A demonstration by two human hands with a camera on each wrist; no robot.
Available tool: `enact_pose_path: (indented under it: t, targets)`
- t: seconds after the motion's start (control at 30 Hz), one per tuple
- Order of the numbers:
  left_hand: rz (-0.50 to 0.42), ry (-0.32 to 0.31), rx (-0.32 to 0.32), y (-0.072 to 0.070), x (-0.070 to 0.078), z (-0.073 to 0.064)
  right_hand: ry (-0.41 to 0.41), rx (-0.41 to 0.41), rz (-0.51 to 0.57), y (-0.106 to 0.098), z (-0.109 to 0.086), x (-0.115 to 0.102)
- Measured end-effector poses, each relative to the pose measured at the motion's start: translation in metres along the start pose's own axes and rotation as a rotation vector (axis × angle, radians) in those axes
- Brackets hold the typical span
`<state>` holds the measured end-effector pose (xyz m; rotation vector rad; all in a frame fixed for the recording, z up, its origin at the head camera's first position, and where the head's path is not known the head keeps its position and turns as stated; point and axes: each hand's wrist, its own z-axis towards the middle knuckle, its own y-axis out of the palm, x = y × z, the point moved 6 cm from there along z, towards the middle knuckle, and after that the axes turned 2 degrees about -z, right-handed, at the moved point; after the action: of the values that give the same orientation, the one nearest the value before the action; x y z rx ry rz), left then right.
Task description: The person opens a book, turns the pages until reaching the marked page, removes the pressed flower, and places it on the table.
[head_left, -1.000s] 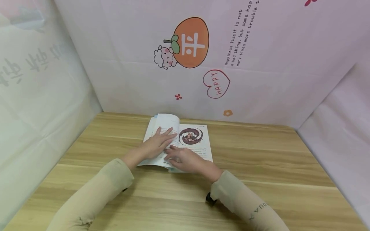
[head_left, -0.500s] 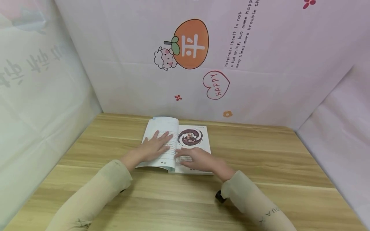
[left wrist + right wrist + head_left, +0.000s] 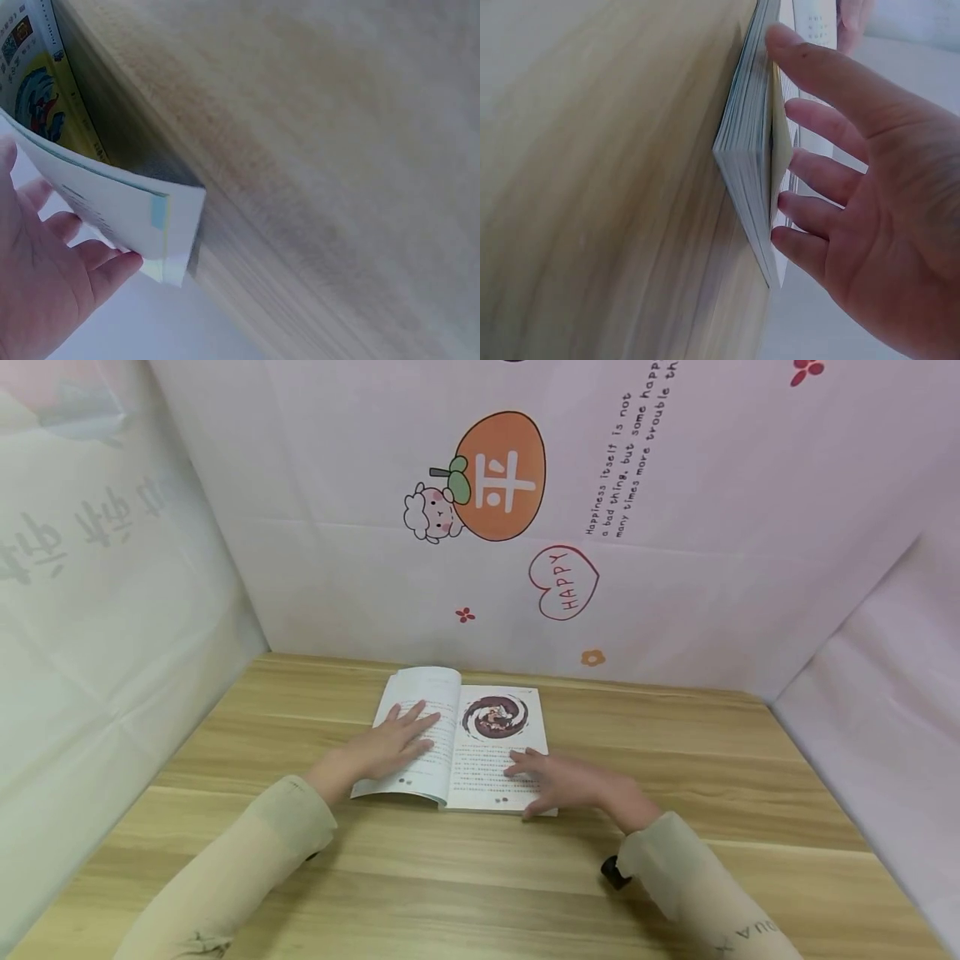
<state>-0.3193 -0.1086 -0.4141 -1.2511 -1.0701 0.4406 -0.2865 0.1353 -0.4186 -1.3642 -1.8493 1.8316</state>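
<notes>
An open book [image 3: 491, 768] lies on the wooden table near the back wall, a swirling dark illustration on its right page above lines of print. My left hand [image 3: 386, 747] rests on the left page with fingers spread; in the left wrist view that page side [image 3: 112, 187] bows up off the table, colourful cover beneath. Over the outer edge of the right page is my right hand [image 3: 566, 781], its fingers relaxed and apart. From the right wrist view, its fingertips come close to the thick page block [image 3: 750, 150]; whether they touch cannot be told.
The wooden table [image 3: 675, 760] extends to both sides of the book and in front of it. A pale printed cloth wall [image 3: 337, 568] rises right behind the book, with more cloth at left and right. A black band [image 3: 615, 872] shows at the right wrist.
My right hand has moved right, from the book's middle to its right edge, uncovering printed lines. The left page lies flatter to the left, with the left hand still on it.
</notes>
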Motion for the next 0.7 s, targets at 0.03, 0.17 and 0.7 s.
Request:
enact_pose_path:
  t: [0.03,0.17,0.7]
  targets:
    - [-0.003,-0.006,-0.005,0.000,0.000,0.000,-0.007,0.002,0.000,-0.001,-0.001,0.001]
    - [-0.004,-0.023,-0.023,0.001,-0.001,0.000,-0.014,-0.008,-0.002,-0.003,-0.006,0.005]
    - [-0.003,-0.036,-0.073,0.001,0.005,-0.001,-0.020,-0.046,-0.048,-0.012,-0.014,0.010]
